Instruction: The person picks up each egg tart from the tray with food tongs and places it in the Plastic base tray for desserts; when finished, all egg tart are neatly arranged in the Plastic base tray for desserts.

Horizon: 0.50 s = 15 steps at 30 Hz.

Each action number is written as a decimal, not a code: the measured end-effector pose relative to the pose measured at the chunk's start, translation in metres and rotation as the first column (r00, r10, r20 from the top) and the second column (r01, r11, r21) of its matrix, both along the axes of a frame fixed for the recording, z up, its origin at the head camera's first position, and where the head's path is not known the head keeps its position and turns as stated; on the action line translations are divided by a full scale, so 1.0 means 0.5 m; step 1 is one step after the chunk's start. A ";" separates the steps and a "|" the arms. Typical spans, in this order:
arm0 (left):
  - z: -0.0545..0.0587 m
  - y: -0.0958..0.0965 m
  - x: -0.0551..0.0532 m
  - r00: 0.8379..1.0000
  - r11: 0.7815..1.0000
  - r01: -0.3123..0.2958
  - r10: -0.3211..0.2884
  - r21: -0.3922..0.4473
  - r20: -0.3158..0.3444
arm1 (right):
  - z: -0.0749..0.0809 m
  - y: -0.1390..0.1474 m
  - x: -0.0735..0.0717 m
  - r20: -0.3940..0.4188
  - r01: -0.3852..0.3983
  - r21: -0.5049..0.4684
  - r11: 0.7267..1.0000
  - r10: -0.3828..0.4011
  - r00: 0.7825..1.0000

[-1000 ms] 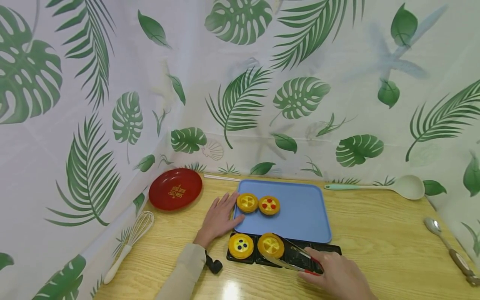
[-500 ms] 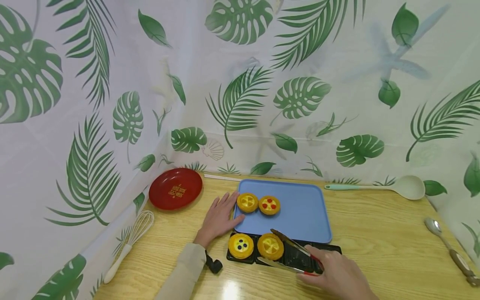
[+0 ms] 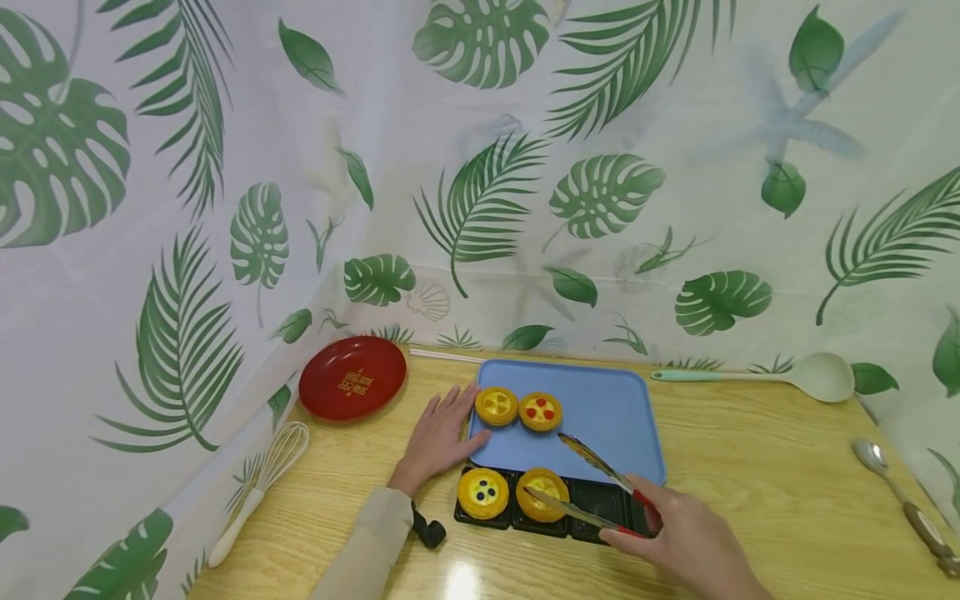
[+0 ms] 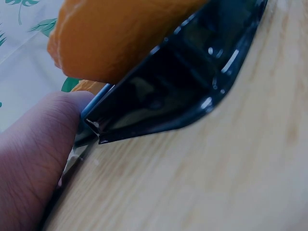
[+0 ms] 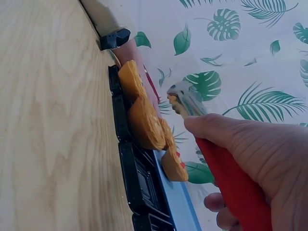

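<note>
My left hand (image 3: 438,437) lies with its fingers spread at the left edge of a blue tray (image 3: 607,408). In my right hand (image 3: 686,533) I grip red-handled metal tongs (image 3: 583,512), their arms spread with nothing between them. The lower arm passes over an egg tart (image 3: 543,481) with a yellow segmented top, which sits in the second compartment of a black tray (image 3: 596,498). An egg tart with dark blue dots (image 3: 483,492) fills the leftmost compartment. Another segmented-top tart (image 3: 497,406) and a red-dotted tart (image 3: 540,412) sit side by side on the blue tray.
At the left lie a red oval plate (image 3: 352,379) and a whisk (image 3: 258,492). Pale chopsticks (image 3: 444,356) lie behind the blue tray. A mint-handled ladle (image 3: 821,377) and a brown-handled spoon (image 3: 896,492) are at the right. A leaf-print cloth (image 3: 480,167) hangs behind.
The tongs have lifted off the segmented-top tart in the black tray and spread wider, their upper arm now over the blue tray's edge. My left hand and the tarts have stayed put.
</note>
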State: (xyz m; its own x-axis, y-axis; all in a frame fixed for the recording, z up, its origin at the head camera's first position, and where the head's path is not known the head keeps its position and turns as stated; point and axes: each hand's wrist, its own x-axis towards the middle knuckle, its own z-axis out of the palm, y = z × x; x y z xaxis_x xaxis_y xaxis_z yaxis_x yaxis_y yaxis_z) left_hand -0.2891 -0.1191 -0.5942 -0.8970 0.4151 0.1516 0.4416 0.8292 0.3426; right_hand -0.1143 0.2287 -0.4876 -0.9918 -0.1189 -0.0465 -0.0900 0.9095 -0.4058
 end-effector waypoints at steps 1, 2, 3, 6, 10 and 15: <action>-0.001 0.000 0.000 1.000 1.000 -0.001 0.001 -0.002 0.002 | 0.001 0.001 -0.002 -0.017 0.002 0.000 1.000 -0.002 1.000; -0.001 0.001 0.000 1.000 1.000 -0.003 0.003 -0.003 0.004 | 0.001 0.003 -0.004 -0.035 0.003 0.002 1.000 -0.003 0.999; -0.001 0.001 0.000 1.000 1.000 -0.005 0.005 -0.003 0.007 | 0.002 0.004 -0.007 -0.054 0.005 0.003 1.000 -0.005 0.999; -0.001 0.002 0.001 1.000 1.000 -0.010 0.010 -0.005 0.014 | 0.004 0.007 -0.016 -0.103 0.026 0.014 1.000 -0.025 0.994; -0.001 0.004 0.002 1.000 1.000 -0.008 0.008 0.003 0.012 | 0.001 0.015 -0.028 -0.164 0.041 0.021 0.999 -0.037 0.986; 0.003 0.003 0.002 1.000 1.000 -0.004 0.004 0.009 0.004 | -0.006 0.022 -0.047 -0.226 0.038 0.034 0.999 -0.029 0.974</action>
State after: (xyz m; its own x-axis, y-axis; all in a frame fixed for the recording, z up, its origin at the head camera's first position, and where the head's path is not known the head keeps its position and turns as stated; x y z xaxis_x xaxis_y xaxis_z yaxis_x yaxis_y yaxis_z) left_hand -0.2884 -0.1175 -0.5927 -0.8994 0.4100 0.1517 0.4367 0.8279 0.3518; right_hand -0.1378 0.2395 -0.4908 -0.9807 -0.0877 0.1748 -0.1443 0.9279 -0.3438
